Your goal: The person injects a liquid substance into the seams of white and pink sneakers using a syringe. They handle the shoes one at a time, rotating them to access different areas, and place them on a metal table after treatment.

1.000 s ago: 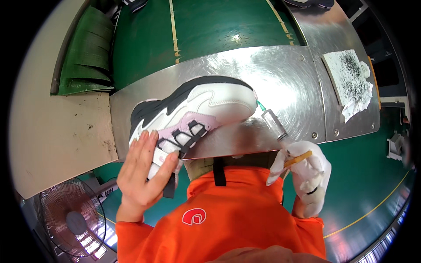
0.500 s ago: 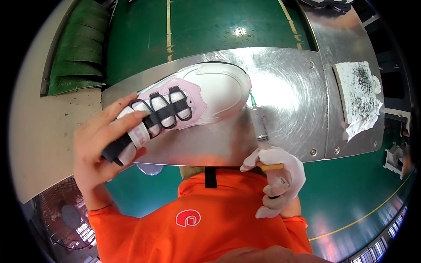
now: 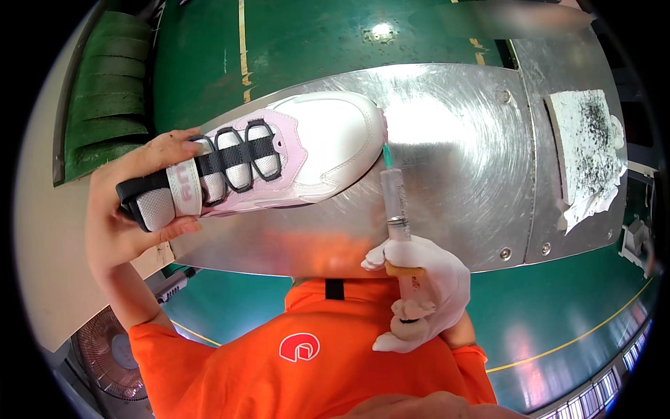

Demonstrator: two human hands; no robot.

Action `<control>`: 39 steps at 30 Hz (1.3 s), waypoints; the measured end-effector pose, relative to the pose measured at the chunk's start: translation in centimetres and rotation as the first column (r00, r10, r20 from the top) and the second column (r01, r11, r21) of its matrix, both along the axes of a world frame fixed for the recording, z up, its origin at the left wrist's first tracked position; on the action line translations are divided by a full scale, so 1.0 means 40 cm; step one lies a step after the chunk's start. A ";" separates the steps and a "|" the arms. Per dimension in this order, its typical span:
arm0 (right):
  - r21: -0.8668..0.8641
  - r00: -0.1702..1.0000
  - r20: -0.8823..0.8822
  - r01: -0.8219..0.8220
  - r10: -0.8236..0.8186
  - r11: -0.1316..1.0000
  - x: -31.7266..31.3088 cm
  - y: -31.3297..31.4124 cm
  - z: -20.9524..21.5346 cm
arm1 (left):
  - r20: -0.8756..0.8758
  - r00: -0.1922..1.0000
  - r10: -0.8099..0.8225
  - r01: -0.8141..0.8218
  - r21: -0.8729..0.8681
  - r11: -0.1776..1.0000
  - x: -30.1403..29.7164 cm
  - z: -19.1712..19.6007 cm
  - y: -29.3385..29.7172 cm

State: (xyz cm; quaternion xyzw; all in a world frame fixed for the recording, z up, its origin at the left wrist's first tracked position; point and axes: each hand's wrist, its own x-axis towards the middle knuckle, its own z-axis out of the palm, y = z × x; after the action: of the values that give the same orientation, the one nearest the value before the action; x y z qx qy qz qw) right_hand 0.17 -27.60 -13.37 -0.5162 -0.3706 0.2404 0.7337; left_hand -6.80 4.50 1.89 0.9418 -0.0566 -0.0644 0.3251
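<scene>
The bare left hand [image 3: 139, 209] is gripping the heel end of a white and pink sneaker [image 3: 265, 160], its fingers curling over the black collar and pull tab while the thumb is pressing from below, so the hand is closed firmly around the shoe. The sneaker is lying tilted on a shiny metal table [image 3: 460, 174], its toe pointing toward the middle of the plate and its black straps facing the camera. The right hand [image 3: 419, 293], wearing a white glove, is wrapping its fingers around the lower end of a clear syringe [image 3: 394, 199], closed tight on the barrel and plunger. The syringe is standing nearly upright in the picture, and its green needle tip is touching, or sitting just beside, the toe edge of the sneaker; which of the two cannot be told. A stained white cloth [image 3: 586, 146] is lying on the table well apart to the right. An orange shirt [image 3: 307, 349] is filling the lower part of the view.
</scene>
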 end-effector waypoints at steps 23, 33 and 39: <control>0.070 0.906 -0.409 -0.086 0.107 0.994 -0.047 -0.045 0.019 | -0.677 0.669 -0.306 0.329 -0.099 0.939 0.375 -0.108 -0.140; 0.389 0.904 -0.196 -0.284 0.380 0.876 0.055 -0.032 0.262 | 0.136 0.991 -0.006 0.066 -0.437 0.897 0.118 0.106 -0.098; 0.155 0.891 -0.034 -0.442 0.452 0.884 0.127 0.084 0.386 | 0.391 0.870 0.299 0.029 -0.647 0.762 0.009 0.033 -0.045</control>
State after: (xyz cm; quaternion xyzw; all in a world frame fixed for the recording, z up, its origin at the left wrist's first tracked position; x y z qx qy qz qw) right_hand 5.27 -24.25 2.06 -0.3544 -0.4703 0.3935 0.7060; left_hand -6.43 2.69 3.21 0.7643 -0.0820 0.2141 0.6028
